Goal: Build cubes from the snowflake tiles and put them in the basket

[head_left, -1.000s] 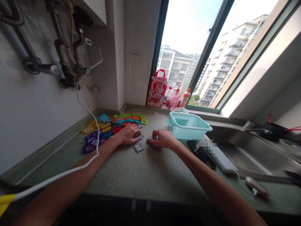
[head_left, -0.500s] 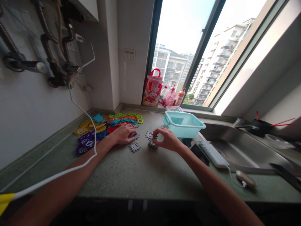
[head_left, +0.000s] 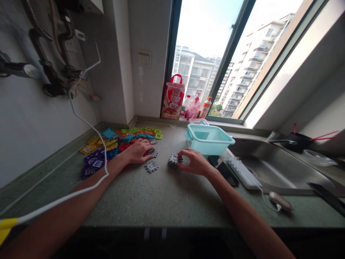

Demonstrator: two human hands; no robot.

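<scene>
A spread of flat interlocking plastic tiles (head_left: 115, 144) in yellow, purple, blue, green, orange and red lies at the back left of the counter (head_left: 161, 194). My left hand (head_left: 138, 151) rests palm down at the pile's right edge, fingers curled over grey tiles. One loose grey tile (head_left: 151, 166) lies flat just in front of it. My right hand (head_left: 194, 162) pinches a small stack of grey tiles (head_left: 174, 159) standing on the counter, thumb and fingers closed on it.
A teal plastic tub (head_left: 208, 138) stands just behind my right hand. A phone (head_left: 225, 169), a white keyboard-like item (head_left: 239, 172) and a sink (head_left: 283, 169) are to the right. A red bag (head_left: 173, 97) and bottles (head_left: 198, 108) line the window sill. A white cable (head_left: 81, 187) crosses my left arm.
My right hand lifted a grey tile, then set it down onto the small grey stack and now grips the stack. The left hand stayed on the tiles. The view shifted slightly.
</scene>
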